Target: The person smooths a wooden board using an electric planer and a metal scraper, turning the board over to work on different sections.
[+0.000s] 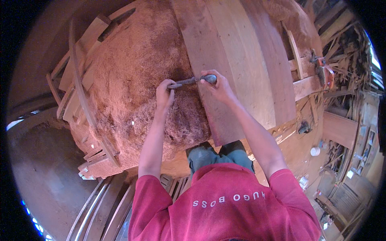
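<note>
A slim dark hand tool [185, 82] with a rounded blue-grey end lies level between my two hands; its exact kind I cannot make out. My left hand [165, 95] pinches its left end, above the brown shavings [128, 80]. The fingers of my right hand [219, 87] are closed round the rounded right end, over the edge of the nearest wide wooden board [205, 48]. That board lies side by side with several paler and redder boards [245, 60], running away from my legs. Whether the tool touches the board is unclear.
Fine shavings heap up left of the boards. Curved wooden strips [78, 80] stand at far left. A tool with orange parts [326, 72] sits at the right end. Scrap wood [341, 44] is piled at far right. A white bucket [315, 151] stands on the floor.
</note>
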`<state>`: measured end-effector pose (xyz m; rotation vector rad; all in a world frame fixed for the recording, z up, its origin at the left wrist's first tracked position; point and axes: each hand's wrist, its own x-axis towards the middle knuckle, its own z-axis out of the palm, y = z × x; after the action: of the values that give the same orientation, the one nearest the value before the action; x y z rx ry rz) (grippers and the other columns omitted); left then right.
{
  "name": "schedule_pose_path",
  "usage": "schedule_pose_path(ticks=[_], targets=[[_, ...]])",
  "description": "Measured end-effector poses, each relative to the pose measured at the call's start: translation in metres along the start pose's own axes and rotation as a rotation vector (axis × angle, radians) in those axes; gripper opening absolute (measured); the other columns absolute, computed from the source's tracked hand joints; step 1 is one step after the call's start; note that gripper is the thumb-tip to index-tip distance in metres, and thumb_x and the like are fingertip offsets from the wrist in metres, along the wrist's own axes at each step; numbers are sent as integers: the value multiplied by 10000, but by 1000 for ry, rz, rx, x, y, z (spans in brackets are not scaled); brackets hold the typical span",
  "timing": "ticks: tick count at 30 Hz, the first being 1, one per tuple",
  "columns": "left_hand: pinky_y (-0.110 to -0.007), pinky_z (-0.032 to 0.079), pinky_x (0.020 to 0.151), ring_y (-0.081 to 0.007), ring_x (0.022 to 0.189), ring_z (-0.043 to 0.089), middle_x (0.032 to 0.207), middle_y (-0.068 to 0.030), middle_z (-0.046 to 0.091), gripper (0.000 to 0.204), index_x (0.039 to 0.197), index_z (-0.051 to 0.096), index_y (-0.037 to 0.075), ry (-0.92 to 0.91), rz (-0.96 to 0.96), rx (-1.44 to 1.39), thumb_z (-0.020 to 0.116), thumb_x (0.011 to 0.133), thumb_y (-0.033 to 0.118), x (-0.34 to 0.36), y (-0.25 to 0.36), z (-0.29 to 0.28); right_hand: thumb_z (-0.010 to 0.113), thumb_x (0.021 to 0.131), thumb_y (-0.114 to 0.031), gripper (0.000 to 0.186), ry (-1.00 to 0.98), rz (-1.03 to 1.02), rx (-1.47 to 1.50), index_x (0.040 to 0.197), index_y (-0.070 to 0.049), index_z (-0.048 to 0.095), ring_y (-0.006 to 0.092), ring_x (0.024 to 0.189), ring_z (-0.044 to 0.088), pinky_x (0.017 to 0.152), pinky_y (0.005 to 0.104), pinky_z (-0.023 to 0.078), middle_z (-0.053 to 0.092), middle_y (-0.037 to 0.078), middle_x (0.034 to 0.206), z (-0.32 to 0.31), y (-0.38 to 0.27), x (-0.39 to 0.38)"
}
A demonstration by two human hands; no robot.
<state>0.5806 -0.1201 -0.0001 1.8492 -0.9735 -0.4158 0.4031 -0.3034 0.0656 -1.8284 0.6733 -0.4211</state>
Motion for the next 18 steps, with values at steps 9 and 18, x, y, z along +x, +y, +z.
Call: schedule_pose_path(ticks=[9,18], targets=[[-332,503,853,-272,924,671,934,-132,672,228,879,650,17,-51,-129,-63,581,691,-92,4,-16,-4,732,887,-175,300,-63,102,-124,1120,-32,610,223,878,681,782,348,530,697,136,937,9,-36,5],[-337,490,922,-227,1065,653,1005,-91,695,201,885,670,49,-80,-40,-154,664,724,-70,-2,-38,-12,743,867,-184,263,105,70,-147,1046,-30,627,321,809,685,707,390,534,679,168,875,33,-35,0]])
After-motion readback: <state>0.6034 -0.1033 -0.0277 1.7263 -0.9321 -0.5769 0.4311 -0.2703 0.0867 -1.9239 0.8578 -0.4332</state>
